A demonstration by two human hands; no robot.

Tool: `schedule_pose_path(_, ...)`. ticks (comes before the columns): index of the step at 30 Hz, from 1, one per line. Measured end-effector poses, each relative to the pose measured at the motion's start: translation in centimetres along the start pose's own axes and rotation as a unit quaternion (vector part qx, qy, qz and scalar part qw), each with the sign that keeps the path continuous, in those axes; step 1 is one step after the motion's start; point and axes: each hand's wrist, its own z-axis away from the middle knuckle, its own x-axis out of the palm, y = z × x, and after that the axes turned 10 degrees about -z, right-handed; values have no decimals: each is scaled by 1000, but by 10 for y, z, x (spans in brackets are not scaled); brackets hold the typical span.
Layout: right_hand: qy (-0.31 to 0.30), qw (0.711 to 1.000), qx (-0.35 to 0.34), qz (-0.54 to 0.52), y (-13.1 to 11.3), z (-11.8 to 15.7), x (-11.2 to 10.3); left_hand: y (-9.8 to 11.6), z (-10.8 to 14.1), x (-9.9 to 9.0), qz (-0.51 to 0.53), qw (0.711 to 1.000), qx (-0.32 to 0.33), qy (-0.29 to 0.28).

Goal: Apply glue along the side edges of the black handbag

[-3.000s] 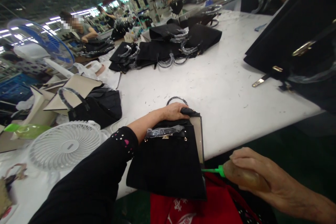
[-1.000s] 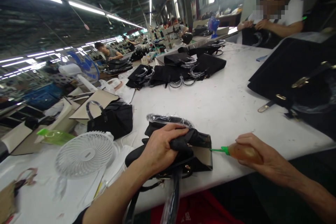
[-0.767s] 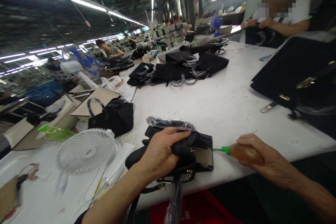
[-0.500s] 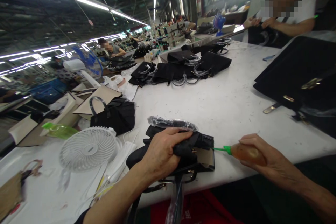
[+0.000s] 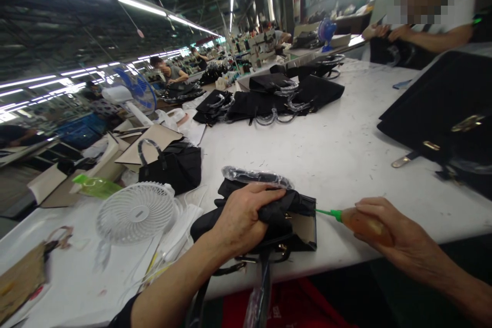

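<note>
The black bag sits on the white table, crumpled on top, its beige end panel facing right, its handles plastic-wrapped. On the bag, the left hand grips bunched cloth; right of the bag, the right hand clasps an amber bottle, its green spout at the bag's edge, perhaps touching. Three seconds ago the bag's flat front faced up.

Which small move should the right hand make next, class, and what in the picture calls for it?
Probably the right hand should guide the green nozzle slowly along the edge of the black bag. That hand grips the amber bottle, whose tip is at or very near that edge; contact isn't clear. The left hand holds the bag on the white table.
</note>
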Motion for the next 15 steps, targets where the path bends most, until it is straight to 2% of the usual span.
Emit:
schedule_pose_path(3, -13, 1000, 13, 2, 1, 1, 0, 1, -2, -1, 1, 1000, -1, -1)
schedule_pose_path(8, 19, 1000, 13, -8, 0, -1, 3, 1, -2, 0, 8, 1000, -3, 6)
schedule_pose_path(15, 5, 998, 37, -53, -7, 3, 5, -1, 4, 1, 12, 1000, 1, 8)
